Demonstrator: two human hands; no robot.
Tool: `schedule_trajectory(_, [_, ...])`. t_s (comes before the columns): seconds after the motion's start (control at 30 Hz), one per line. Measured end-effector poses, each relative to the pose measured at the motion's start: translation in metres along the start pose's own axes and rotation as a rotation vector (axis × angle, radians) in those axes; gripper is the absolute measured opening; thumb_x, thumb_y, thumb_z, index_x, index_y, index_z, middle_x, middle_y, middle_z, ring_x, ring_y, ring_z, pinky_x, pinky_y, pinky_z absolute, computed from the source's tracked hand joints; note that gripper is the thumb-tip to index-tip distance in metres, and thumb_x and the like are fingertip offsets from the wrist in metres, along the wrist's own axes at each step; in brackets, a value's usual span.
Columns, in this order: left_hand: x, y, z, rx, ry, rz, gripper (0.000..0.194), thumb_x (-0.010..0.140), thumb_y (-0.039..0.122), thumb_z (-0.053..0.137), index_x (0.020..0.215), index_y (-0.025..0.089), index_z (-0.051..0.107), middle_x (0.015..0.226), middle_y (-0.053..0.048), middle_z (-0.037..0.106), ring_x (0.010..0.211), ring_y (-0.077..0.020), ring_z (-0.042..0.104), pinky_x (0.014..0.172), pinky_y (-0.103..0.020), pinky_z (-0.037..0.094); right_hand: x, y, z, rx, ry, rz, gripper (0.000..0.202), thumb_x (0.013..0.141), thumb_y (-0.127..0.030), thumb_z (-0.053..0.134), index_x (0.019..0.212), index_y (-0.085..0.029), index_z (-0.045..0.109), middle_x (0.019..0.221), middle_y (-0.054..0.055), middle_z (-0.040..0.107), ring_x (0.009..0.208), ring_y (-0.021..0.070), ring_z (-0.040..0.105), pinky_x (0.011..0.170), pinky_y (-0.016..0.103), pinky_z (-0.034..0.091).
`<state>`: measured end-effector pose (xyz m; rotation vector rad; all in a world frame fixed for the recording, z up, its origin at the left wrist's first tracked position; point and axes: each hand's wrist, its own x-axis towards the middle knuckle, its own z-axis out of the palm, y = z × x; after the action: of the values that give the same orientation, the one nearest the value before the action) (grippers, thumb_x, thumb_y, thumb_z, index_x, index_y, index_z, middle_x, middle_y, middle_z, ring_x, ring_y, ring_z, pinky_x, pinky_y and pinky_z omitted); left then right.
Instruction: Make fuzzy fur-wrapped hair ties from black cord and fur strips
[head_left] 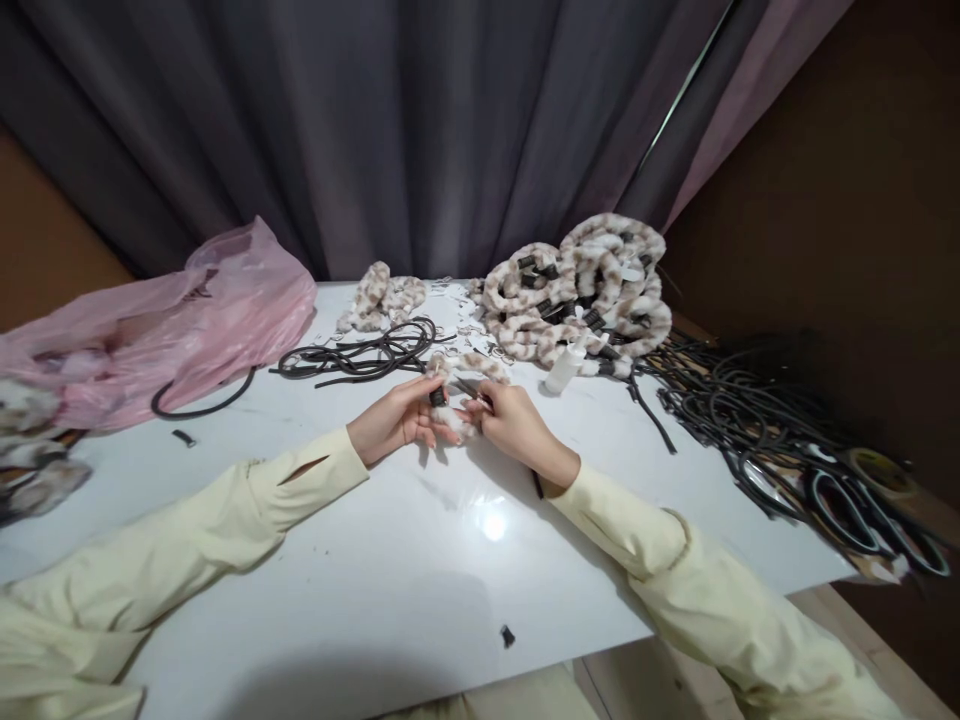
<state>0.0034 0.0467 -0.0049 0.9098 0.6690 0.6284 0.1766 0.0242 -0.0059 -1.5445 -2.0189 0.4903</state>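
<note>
My left hand (405,415) holds a white-and-brown fluffy loop (472,366) at its black end piece (437,397), above the middle of the table. Close on the right, my right hand (510,415) is closed with thumb and fingers pinched around a thin dark tool, whose tip points toward the loop; its exact shape is too small to tell. Part of the loop hangs below the black piece, by my left fingertips.
Fluffy loops (529,330) are piled at the back right beside a small white bottle (565,368). Black cords (367,352) lie behind my left hand, more (750,400) at the right. A pink bag (225,320) stands left. One black clip (508,636) lies near the front edge.
</note>
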Motion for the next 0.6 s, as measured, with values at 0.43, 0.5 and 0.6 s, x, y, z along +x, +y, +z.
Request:
schedule_trajectory(0.43, [0.003,-0.005,-0.004,0.012,0.08,0.086,0.023,0.089,0.027,0.047,0.084,0.008,0.058,0.061,-0.007,0.064,0.051,-0.0137,0.065,0.038,-0.015,0.049,-0.01,-0.007,-0.039,-0.017,0.035,-0.206,0.015,0.078,-0.03,0.057,0.076,-0.016,0.053,0.054,-0.003,0.047,0.048,0.0093,0.04,0.05,0.021,0.028])
schedule_trajectory(0.5, [0.003,-0.005,-0.004,0.002,0.084,0.077,0.023,0.09,0.025,0.045,0.084,0.007,0.058,0.063,-0.008,0.064,0.05,-0.0134,0.064,0.037,-0.014,0.048,-0.012,-0.008,-0.035,-0.074,0.04,-0.219,0.012,0.077,-0.027,0.057,0.076,-0.016,0.054,0.053,-0.003,0.047,0.047,0.0092,0.04,0.049,0.021,0.027])
schedule_trajectory(0.6, [0.002,-0.004,-0.002,0.004,0.086,0.062,0.024,0.091,0.026,0.043,0.084,0.007,0.057,0.059,-0.007,0.063,0.049,-0.0134,0.064,0.037,-0.014,0.047,-0.013,-0.008,-0.03,-0.14,0.029,-0.227,0.01,0.077,-0.025,0.055,0.074,-0.016,0.053,0.053,-0.002,0.049,0.046,0.0091,0.039,0.049,0.021,0.027])
